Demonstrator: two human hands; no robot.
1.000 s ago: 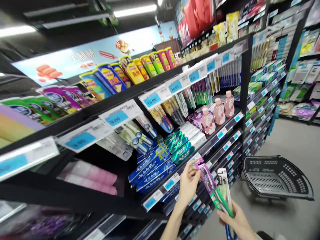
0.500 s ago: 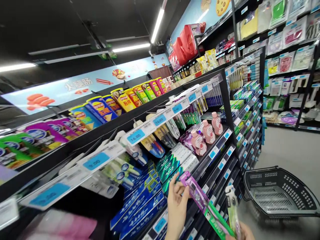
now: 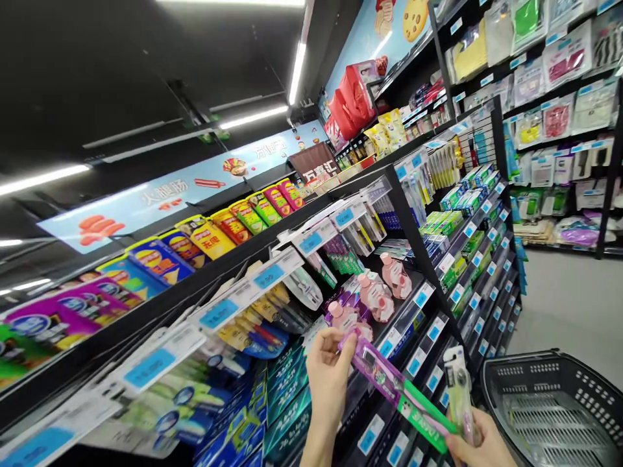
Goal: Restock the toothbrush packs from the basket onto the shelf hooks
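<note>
Between my two hands a packaged toothbrush (image 3: 402, 392) in purple and green wrapping slants down to the right. My left hand (image 3: 331, 366) pinches its purple upper end between thumb and fingers. At its green lower end, my right hand (image 3: 479, 438) is closed, also gripping a second packaged toothbrush (image 3: 459, 389) in clear and light green wrapping, which stands nearly upright. Behind my left hand, pink bottles (image 3: 377, 298) stand on the shelf, with teal toothpaste boxes (image 3: 287, 379) beside them.
A black shopping basket (image 3: 549, 357) is at the lower right. Hanging toothbrush packs (image 3: 263, 331) and price-tag rails (image 3: 221, 311) jut out on the left. Shelves with green boxes (image 3: 442, 222) continue further along, and bagged goods (image 3: 567, 61) hang on the far rack.
My view has shifted along the shelf, so the pink bottles now appear further left, behind my left hand. Both hands keep their hold, and more of the right hand shows.
</note>
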